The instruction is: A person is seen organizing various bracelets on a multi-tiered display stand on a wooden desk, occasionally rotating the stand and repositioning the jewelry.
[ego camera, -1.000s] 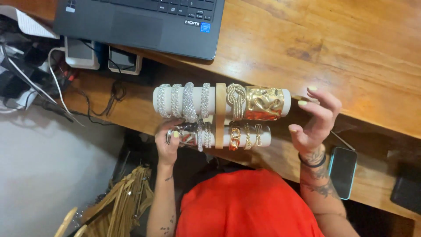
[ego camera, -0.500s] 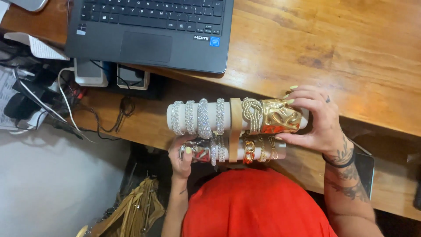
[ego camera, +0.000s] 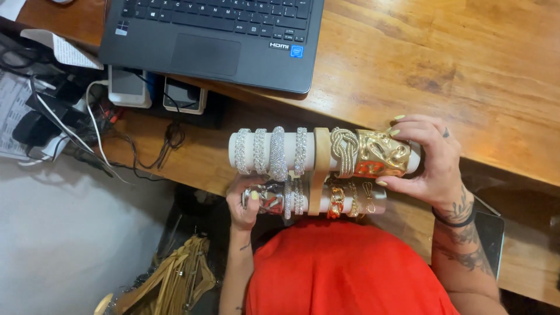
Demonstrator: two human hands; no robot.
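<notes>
Wooden bracelet stand (ego camera: pixel 319 169) with two bars, one gripped by each hand's fingers: left hand (ego camera: pixel 245 204), right hand (ego camera: pixel 429 163).

Place: I read this as a small office or shop back-desk.
Desk: a wooden desk (ego camera: pixel 466 70) carrying an open laptop (ego camera: pixel 216 35).
Clutter: I see phones (ego camera: pixel 127 86) charging amid tangled cables (ego camera: pixel 99 146).
Stock: wooden hangers (ego camera: pixel 175 280) below.

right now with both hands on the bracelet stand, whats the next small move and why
Probably set the bracelet stand down on the wooden desk. It is held in the air: the right hand wraps the wide gold cuff on the upper bar, and the left hand grips the lower bar's end.
</notes>
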